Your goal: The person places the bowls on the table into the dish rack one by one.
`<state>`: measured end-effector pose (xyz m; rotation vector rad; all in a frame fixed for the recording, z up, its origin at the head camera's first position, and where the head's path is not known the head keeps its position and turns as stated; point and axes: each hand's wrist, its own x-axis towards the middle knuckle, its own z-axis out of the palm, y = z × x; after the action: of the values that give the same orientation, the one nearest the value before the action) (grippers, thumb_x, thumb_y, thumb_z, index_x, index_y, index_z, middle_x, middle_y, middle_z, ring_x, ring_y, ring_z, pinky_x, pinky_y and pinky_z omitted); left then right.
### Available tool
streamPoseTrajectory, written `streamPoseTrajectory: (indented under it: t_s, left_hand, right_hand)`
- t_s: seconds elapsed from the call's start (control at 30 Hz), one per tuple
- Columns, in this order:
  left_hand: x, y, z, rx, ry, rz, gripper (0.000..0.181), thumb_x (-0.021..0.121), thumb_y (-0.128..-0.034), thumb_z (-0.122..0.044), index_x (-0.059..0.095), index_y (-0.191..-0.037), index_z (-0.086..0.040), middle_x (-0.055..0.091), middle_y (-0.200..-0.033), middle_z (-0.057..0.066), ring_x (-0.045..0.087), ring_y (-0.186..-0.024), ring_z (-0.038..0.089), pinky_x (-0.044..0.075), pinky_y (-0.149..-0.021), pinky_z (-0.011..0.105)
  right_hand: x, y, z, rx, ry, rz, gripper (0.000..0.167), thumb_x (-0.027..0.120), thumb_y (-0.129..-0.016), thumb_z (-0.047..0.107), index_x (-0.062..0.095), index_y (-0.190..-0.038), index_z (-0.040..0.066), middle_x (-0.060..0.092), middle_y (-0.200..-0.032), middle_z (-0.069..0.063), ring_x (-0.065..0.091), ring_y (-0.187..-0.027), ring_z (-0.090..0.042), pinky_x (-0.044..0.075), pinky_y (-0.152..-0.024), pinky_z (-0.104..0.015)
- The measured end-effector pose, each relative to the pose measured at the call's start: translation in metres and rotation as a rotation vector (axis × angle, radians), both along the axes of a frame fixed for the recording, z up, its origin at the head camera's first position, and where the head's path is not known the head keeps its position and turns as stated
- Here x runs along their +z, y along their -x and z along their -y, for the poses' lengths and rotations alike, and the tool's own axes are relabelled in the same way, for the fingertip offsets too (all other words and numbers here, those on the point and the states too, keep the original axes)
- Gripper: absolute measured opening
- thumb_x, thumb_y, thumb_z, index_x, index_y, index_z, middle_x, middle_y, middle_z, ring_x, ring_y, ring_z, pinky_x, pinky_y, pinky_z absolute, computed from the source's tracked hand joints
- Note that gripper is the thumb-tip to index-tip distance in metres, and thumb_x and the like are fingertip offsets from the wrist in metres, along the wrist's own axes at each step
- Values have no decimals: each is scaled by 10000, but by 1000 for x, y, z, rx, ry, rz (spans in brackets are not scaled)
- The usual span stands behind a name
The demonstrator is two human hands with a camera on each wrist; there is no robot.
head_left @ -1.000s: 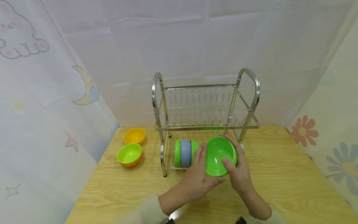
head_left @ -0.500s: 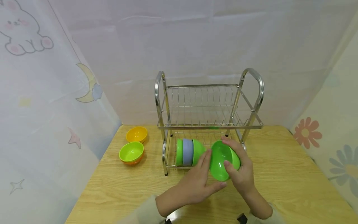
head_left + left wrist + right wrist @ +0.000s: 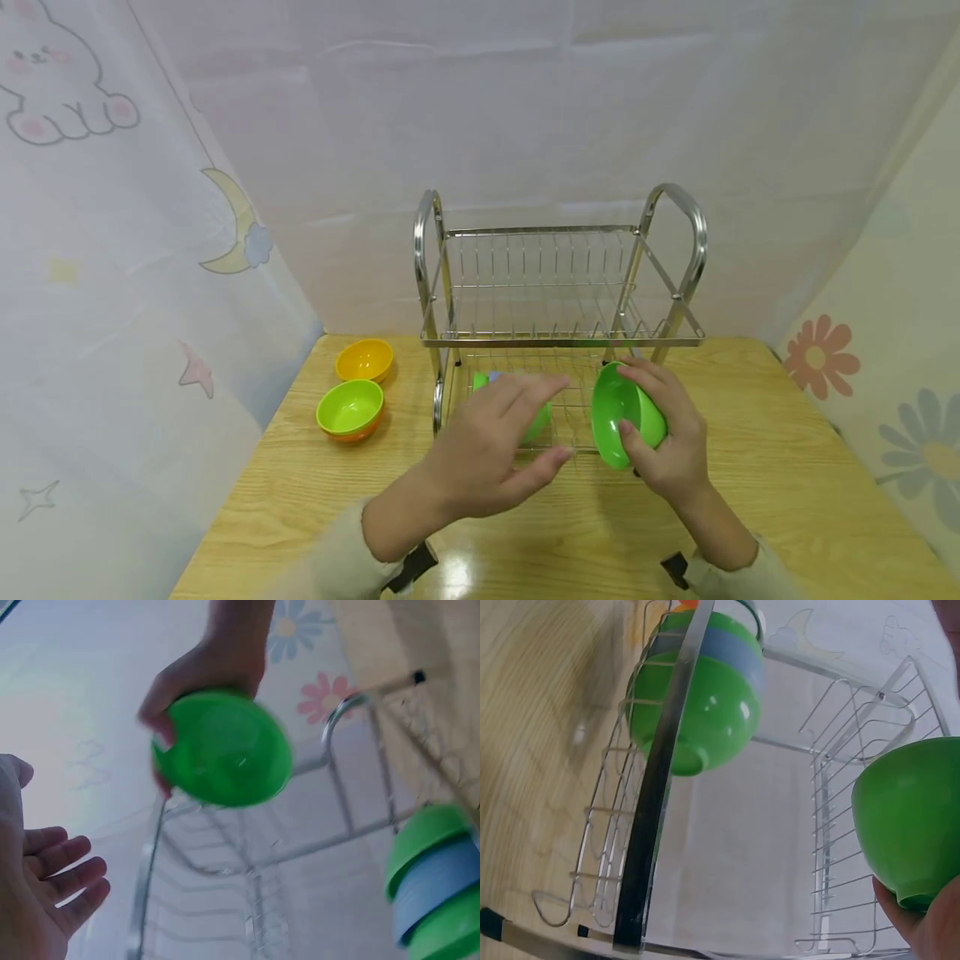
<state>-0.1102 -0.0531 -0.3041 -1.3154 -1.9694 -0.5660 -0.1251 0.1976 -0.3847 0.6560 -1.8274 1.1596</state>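
Note:
A green bowl (image 3: 617,408) is gripped by my right hand (image 3: 671,437), thumb inside its rim and fingers round the outside, tilted with its mouth toward the left. My left hand (image 3: 487,450) is off the bowl, its fingers extended and holding nothing, in front of the rack's lower tier. Behind it, partly hidden, a nested row of green and blue bowls (image 3: 538,423) lies on its side on that tier. The left wrist view shows the row's blue bowl (image 3: 441,881) between green ones. In the right wrist view the held bowl (image 3: 911,817) shows its outer side.
A two-tier metal dish rack (image 3: 562,342) stands on the wooden table (image 3: 300,517). To its left are a yellow bowl (image 3: 365,360) and a lime bowl (image 3: 350,407) stacked in an orange bowl (image 3: 360,433). A printed cloth (image 3: 360,167) hangs behind.
My left hand has let go of the green bowl and drawn back to the left. My right hand has turned the bowl sideways and moved it to the right.

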Motion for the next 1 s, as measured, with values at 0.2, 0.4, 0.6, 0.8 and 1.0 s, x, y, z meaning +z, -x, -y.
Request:
streamPoseTrajectory:
  t_s: [0.2, 0.4, 0.6, 0.8, 1.0]
  left_hand:
    - [36, 19, 15, -2, -148, -141, 476, 400, -1069, -357, 594, -1275, 26, 663, -1188, 134, 632, -1100, 262, 538, -982, 334]
    - [51, 42, 22, 30, -208, -141, 475, 406, -1073, -356, 620, -1224, 40, 662, -1161, 156, 618, -1080, 301, 529, -979, 389]
    - [55, 60, 24, 75, -234, -129, 469, 410, -1065, -342, 625, -1223, 44, 662, -1178, 167, 601, -1100, 320, 504, -995, 409]
    - [66, 77, 32, 124, -226, -124, 407, 472, -1022, -260, 622, -1235, 52, 659, -1201, 179, 588, -1141, 331, 468, -1035, 413]
    - [76, 97, 40, 216, -207, -112, 422, 501, -1004, -238, 580, -1290, 61, 621, -1289, 192, 551, -1196, 345, 432, -1066, 429]
  right_hand:
    - [-10, 13, -4, -14, -12, 13, 586, 657, -618, 69, 694, -1191, -47, 642, -1251, -237, 592, -1224, -121, 482, -928, -131]
    - [-26, 26, -5, -20, -20, 38, 589, 661, -618, 82, 699, -1196, -23, 638, -1237, -254, 571, -1214, -92, 479, -902, -112]
    - [-33, 33, 0, -10, -34, 73, 590, 670, -636, 71, 688, -1222, 0, 631, -1253, -240, 565, -1213, -80, 486, -883, -113]
    - [-43, 40, 3, -51, -99, 172, 575, 678, -692, 78, 667, -1266, 55, 612, -1319, -159, 552, -1201, -122, 553, -805, -306]
    - [-54, 50, 7, -49, -150, 183, 578, 691, -696, 78, 640, -1270, 33, 617, -1298, -142, 565, -1192, -228, 573, -806, -453]
